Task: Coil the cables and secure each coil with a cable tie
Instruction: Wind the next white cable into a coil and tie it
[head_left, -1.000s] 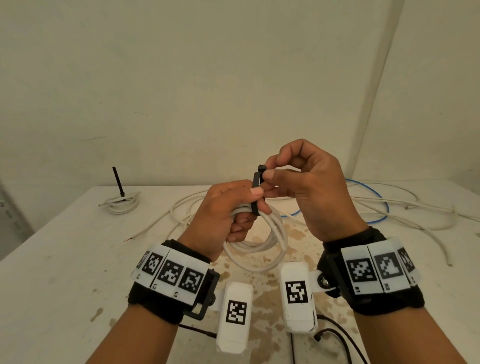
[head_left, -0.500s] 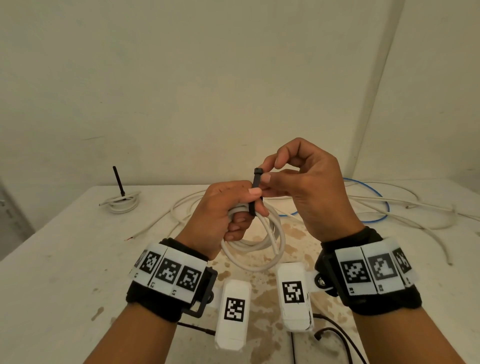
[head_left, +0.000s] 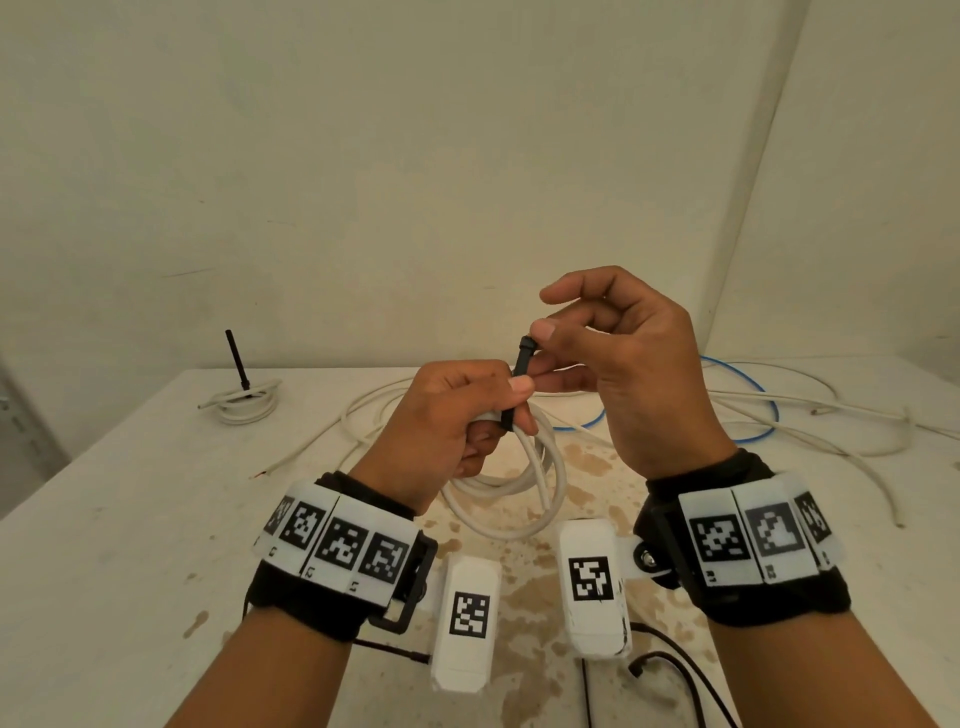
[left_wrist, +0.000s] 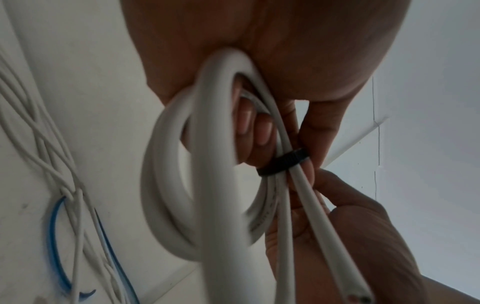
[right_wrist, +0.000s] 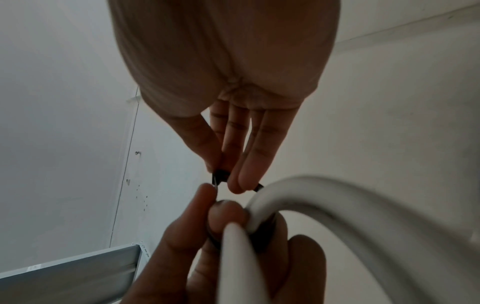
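My left hand (head_left: 457, 421) grips a small coil of white cable (head_left: 524, 493) above the table, with a black cable tie (head_left: 519, 369) wrapped round the bundle at my fingertips. In the left wrist view the tie (left_wrist: 283, 162) bands the white strands (left_wrist: 197, 185) together beside my curled fingers. My right hand (head_left: 613, 364) pinches the tie's upper end between thumb and middle fingers, index finger lifted. In the right wrist view the pinched black tie (right_wrist: 221, 179) shows just above the left hand's thumb, with the cable (right_wrist: 337, 205) blurred in front.
A tied white coil (head_left: 244, 405) with a black tie tail standing up lies at the table's back left. Loose white cables (head_left: 810, 415) and a blue cable (head_left: 748, 395) sprawl across the back and right. Brown stains mark the table (head_left: 130, 519) centre.
My right hand has drawn the tie's end upward and lifted its index finger away. The tie loop sits tighter on the coil. The left hand keeps its grip.
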